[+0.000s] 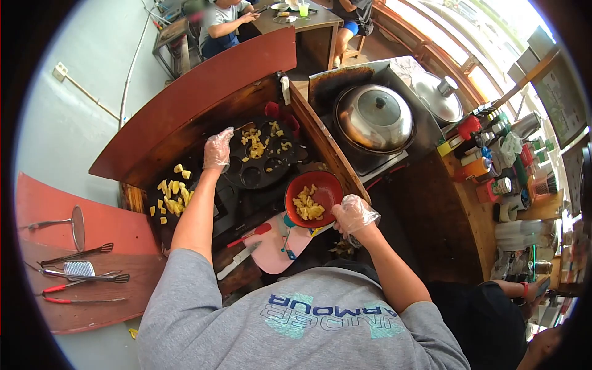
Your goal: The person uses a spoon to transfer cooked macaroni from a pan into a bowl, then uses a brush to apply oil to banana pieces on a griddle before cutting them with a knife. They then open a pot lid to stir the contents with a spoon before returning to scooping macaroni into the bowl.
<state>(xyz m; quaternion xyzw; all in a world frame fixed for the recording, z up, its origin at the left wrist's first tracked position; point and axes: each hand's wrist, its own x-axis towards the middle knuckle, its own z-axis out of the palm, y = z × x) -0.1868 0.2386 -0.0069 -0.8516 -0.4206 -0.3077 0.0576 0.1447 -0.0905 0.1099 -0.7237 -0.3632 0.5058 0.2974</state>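
Over the left part of a dark round pan with hollows [251, 177] is my left hand [217, 150], in a clear plastic glove. Its fingers are closed, pointing right; what they hold, if anything, is too small to make out. Yellow-brown pieces [256, 145] lie in the pan's upper hollows. My right hand [355, 216], also gloved, grips the rim of a red bowl [333, 187] at its right side. Similar pieces [308, 203] sit in the bowl, which is at the pan's lower right. More yellow pieces [176, 198] lie on the dark surface beside my left forearm.
A knife [237, 262] lies by a pink cutting board [280, 248]. A lidded metal pot [374, 118] stands on the right burner. Wooden edges and a red panel [203, 92] border the pan area. Utensils [80, 270] hang left; people sit at a table [302, 24].
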